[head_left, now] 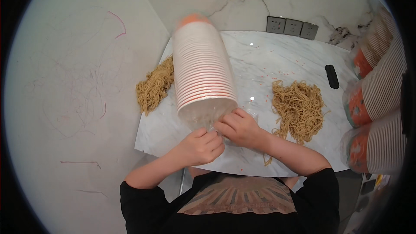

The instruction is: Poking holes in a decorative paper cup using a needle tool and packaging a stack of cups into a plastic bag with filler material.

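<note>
A long stack of nested white paper tubs (203, 69) with reddish rims lies on its side, inside a clear plastic bag (203, 120). The open end of the stack faces me, and the bag's loose mouth gathers there. My left hand (203, 148) is closed with its fingertips pinching the gathered plastic. Right beside it, my right hand (236, 126) is also closed on the bag, against the lower right rim of the nearest tub. The exact fold of plastic between the fingers is hidden.
A tangled tan yarn bundle (299, 110) lies to the right, another yarn bundle (155, 84) to the left. A black strap-like item (332, 76) rests on the marble table (251, 60). Bagged tub stacks (381, 99) stand at the far right; sockets (292, 27) line the back wall.
</note>
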The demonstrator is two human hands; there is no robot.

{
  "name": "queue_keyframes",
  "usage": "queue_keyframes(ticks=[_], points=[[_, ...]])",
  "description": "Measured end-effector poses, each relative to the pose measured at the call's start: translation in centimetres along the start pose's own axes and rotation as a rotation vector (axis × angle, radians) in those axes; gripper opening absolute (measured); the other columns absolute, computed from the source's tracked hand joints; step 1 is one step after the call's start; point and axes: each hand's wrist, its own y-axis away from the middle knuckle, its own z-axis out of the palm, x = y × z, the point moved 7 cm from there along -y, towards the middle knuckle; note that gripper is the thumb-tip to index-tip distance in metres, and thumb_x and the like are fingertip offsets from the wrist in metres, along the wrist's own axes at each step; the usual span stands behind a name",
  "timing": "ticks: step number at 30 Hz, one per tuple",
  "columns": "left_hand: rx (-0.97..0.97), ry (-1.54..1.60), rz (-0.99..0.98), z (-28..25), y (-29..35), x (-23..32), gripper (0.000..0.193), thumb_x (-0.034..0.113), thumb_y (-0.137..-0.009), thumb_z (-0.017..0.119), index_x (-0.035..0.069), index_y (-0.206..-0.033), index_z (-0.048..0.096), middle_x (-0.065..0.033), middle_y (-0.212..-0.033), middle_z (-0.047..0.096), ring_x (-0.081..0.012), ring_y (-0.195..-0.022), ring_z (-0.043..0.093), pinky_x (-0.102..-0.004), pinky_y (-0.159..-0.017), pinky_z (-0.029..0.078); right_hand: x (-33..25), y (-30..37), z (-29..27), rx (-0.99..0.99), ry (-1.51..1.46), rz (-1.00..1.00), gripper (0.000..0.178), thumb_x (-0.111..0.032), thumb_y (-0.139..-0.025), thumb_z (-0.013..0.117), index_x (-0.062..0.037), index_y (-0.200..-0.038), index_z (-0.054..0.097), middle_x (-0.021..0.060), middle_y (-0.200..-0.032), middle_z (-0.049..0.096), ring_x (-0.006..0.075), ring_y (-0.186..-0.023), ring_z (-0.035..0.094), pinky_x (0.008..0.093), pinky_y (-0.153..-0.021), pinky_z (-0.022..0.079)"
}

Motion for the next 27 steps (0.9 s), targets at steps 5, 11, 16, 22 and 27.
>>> queue_keyframes(ticks=[5, 11, 16, 22, 27], points=[[0.037, -0.016, -0.199, -1.3, 0.6, 0.4, 0.015, 0.016, -0.065, 0.065, 0.009, -0.078, 0.063, -0.0026, -0.082, 0.058, -0.0179, -0.082, 0.060, -0.0302, -0.068, 0.046, -2.2, -3.0, -0.8, -0.245, -0.045, -0.041, 0.057, -0.020, -0.075, 0.068, -0.0269, -0.132, 0.065, 0.0010, -0.085, 0.057, 0.0146, -0.068, 0.058, 0.0312, -0.065, 0.046], [-0.255, -0.078, -0.200, -1.2, 1.1, 2.1, 0.023, 0.019, -0.065, 0.064, 0.006, -0.085, 0.064, -0.0049, -0.086, 0.059, -0.0196, -0.084, 0.060, -0.0303, -0.067, 0.046, -2.1, -4.4, 2.3, -0.557, -0.289, 0.025, 0.058, -0.018, -0.082, 0.065, -0.0303, -0.139, 0.061, 0.0054, -0.074, 0.062, 0.0241, -0.063, 0.065, 0.0416, -0.060, 0.052], [-0.343, -0.006, -0.276, -1.5, 1.4, 1.1, 0.025, 0.020, -0.065, 0.065, 0.007, -0.087, 0.064, -0.0046, -0.090, 0.060, -0.0189, -0.087, 0.061, -0.0290, -0.065, 0.046, -2.3, -5.6, 4.1, -0.977, -0.163, 0.138, 0.021, -0.019, -0.084, 0.065, -0.0129, -0.103, 0.070, 0.0148, -0.089, 0.072, 0.0328, -0.079, 0.072, 0.0451, -0.068, 0.056], [-0.339, 0.163, -0.080, -2.4, 1.4, 0.5, 0.014, 0.018, -0.071, 0.063, 0.010, -0.082, 0.060, -0.0022, -0.089, 0.060, -0.0167, -0.088, 0.062, -0.0283, -0.065, 0.048, -1.2, -4.5, 3.3, -0.768, -0.221, 0.089, 0.021, -0.024, -0.083, 0.071, -0.0094, -0.097, 0.066, 0.0084, -0.086, 0.068, 0.0318, -0.074, 0.070, 0.0437, -0.063, 0.055], [-0.325, 0.397, -0.144, -1.9, 1.4, 0.2, 0.023, 0.021, -0.071, 0.074, 0.009, -0.084, 0.059, -0.0037, -0.085, 0.058, -0.0191, -0.083, 0.062, -0.0334, -0.065, 0.051, -1.0, -4.2, 0.8, -0.532, -0.344, 0.016, 0.016, -0.024, -0.084, 0.071, -0.0097, -0.086, 0.064, 0.0088, -0.081, 0.064, 0.0298, -0.068, 0.069, 0.0414, -0.058, 0.053]])
